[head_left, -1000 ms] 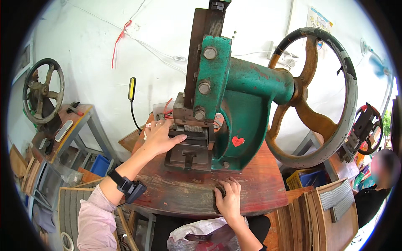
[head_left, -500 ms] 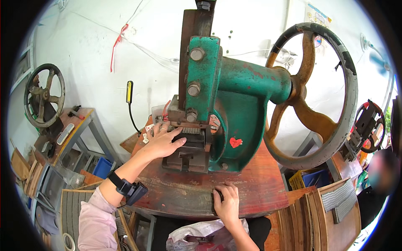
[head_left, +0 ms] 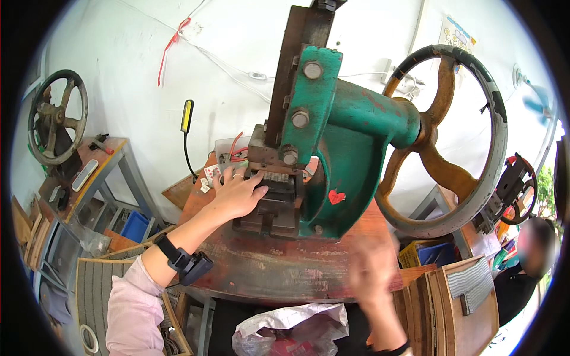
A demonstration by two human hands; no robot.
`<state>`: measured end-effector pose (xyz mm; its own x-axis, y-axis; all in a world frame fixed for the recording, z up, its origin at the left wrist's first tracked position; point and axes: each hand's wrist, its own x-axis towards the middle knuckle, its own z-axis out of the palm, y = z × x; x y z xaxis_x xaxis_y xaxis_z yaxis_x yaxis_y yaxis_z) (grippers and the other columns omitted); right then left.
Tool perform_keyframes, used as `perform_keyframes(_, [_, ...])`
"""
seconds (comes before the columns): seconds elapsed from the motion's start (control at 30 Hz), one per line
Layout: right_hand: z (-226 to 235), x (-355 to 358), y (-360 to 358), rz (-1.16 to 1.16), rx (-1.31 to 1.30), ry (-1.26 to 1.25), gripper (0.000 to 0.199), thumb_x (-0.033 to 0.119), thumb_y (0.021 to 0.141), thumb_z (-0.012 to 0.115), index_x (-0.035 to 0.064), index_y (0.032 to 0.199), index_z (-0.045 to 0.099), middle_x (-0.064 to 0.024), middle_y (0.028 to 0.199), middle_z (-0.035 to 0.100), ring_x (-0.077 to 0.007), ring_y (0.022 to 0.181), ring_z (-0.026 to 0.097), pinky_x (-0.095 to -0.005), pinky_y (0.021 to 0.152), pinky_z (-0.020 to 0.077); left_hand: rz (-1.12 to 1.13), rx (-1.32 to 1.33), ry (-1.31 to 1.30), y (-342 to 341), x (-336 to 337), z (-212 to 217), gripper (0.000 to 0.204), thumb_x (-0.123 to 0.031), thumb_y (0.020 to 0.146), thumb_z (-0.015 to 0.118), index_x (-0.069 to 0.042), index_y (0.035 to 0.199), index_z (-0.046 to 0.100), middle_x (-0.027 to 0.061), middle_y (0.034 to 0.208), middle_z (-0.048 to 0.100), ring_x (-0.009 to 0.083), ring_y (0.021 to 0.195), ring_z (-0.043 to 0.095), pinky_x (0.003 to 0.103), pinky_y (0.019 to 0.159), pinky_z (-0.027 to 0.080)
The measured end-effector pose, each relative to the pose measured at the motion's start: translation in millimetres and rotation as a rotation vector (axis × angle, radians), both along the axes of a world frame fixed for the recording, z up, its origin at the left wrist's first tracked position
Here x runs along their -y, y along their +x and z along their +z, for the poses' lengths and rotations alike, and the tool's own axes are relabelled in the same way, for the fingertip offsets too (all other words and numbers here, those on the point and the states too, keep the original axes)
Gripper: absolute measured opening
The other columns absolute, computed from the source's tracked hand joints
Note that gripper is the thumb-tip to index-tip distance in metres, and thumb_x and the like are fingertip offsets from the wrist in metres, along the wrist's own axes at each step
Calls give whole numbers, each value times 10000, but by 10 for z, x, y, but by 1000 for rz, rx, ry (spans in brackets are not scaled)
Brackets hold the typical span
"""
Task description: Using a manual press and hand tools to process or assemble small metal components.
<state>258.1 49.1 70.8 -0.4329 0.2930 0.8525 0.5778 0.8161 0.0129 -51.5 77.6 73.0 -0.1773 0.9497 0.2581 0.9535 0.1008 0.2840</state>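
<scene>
Resting on the die block (head_left: 270,199) of a green hand press (head_left: 338,142), the left hand (head_left: 236,193) lies flat with its fingers (head_left: 256,193) spread loosely, their tips at the slot under the ram; they grip nothing. A black wrist device (head_left: 187,264) sits on that forearm, above a pink sleeve (head_left: 133,308).

Left of those fingers, well apart, a rusty handwheel (head_left: 56,118) stands on a side table (head_left: 113,151), and blue bins (head_left: 135,225) sit low beneath it. Just behind the fingers small white cards with red marks (head_left: 208,175) lie on the worktop (head_left: 261,273), near a clear box with red wires (head_left: 231,154) and a black gooseneck lamp with a yellow strip (head_left: 187,118).

Below the worktop's curved front edge a crumpled white plastic bag (head_left: 291,332) holds something red. A red heart sticker (head_left: 336,196) marks the press body, right of the fingers.

The right hand (head_left: 371,273) hangs blurred over the worktop's front right edge; whether it is open or closed cannot be told. Beyond it a large spoked flywheel (head_left: 451,136) fills the space, with grey-lined wooden trays (head_left: 469,291) stacked below.
</scene>
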Motion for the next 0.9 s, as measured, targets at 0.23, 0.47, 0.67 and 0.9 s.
perform_keyframes(0.23, [2207,-364,497,-633,-137,556,360,184,844,634,-21,1122,532,-163,1061,611,-321,1047,560,-420,955,390,72,127,17,0,14,-7,743,-547,835,584,-125,1410,377,250,1417,321,428,1348,186,620,1042,133])
perform_keyframes(0.47, [3431,-1160,707,-284,-115,-562,383,396,844,647,55,798,478,10,632,492,-37,468,446,-195,409,397,412,969,286,100,-36,-285,1123,-431,655,827,108,1379,157,251,1416,260,336,1326,269,419,1075,264])
perform_keyframes(0.67, [2558,-539,517,-456,-469,-278,366,369,850,638,115,648,467,44,466,374,-55,390,344,-223,399,280,-122,1462,184,-15,-49,-323,457,-242,763,772,49,1083,622,103,1053,651,162,925,603,302,821,469])
perform_keyframes(0.9, [590,-375,290,-58,-1083,-150,281,22,873,606,-14,1115,467,-93,902,530,-156,708,568,-271,624,497,-87,1377,236,-47,-103,-360,377,-265,744,787,44,929,673,88,855,670,135,741,602,281,668,472])
